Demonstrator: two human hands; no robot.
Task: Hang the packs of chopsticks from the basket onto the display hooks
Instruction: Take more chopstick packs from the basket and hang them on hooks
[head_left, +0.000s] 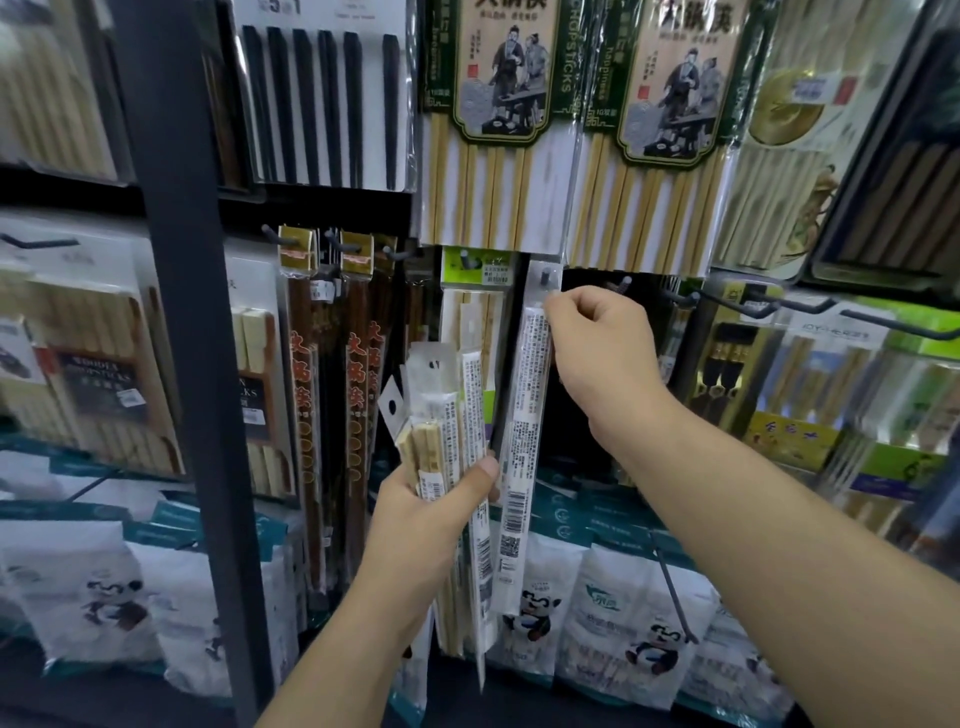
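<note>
— Where is the pack of chopsticks (522, 441)?
— It hangs upright in front of the display, with its clear top tab up at the tip of a display hook (545, 275). The peg's end shows at the tab, but I cannot tell whether it is threaded through.
— And the grip on it?
— The right hand (602, 353) pinches the pack just below that tab, thumb and fingertips closed on it. The printed back label faces out.
— The other hand?
— The left hand (426, 514) is lower and to the left. Its grip is curled round a bundle of packs (447, 415), with the thumb pressed across their front. The bundle sits right against the hanging pack's left edge.
— What's around them?
— Just left, a green-topped pack (475, 270) hangs on the next hook. Above are bamboo chopstick packs (498, 130) with green-framed labels. Further left are dark packs with red lettering (353, 389) and a black upright post (192, 312). To the right is another hook (621, 285), and below are white panda bags (613, 613).
</note>
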